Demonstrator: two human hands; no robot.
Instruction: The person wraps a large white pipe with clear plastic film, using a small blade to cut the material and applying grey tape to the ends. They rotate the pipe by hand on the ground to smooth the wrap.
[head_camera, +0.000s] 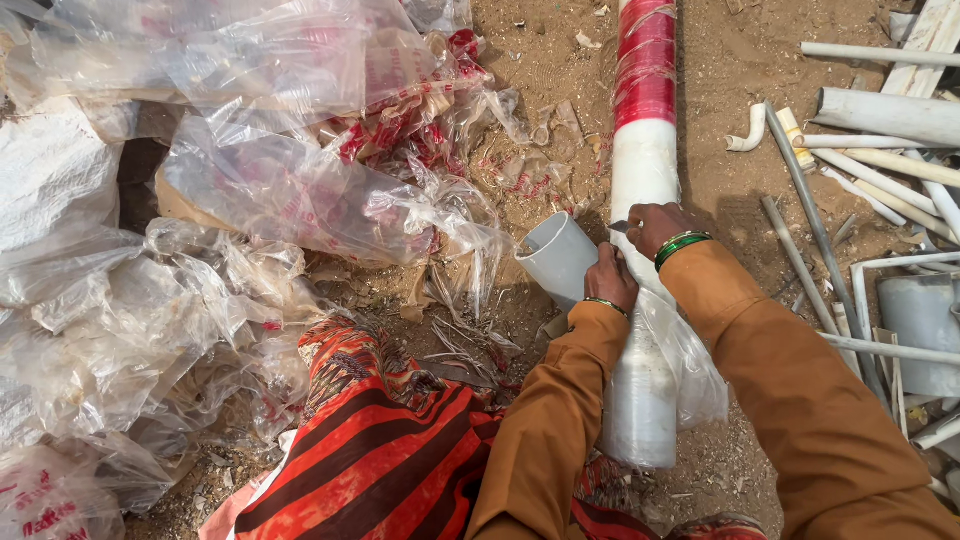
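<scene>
Left hand (611, 277) gripped the plastic-wrapped white pipe (643, 170) beside its branch socket (556, 258). Right hand (655, 226) was closed on a small blade (619, 227) against the pipe.

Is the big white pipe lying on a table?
No, the white pipe lies on bare sandy ground, with the left hand and the right hand on it.

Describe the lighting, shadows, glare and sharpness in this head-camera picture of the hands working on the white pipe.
Head view: bright, even daylight; soft shadows beside the white pipe and under the left hand and right hand; glare on the clear plastic sheeting; focus sharp throughout, slight bending at the edges.
</scene>
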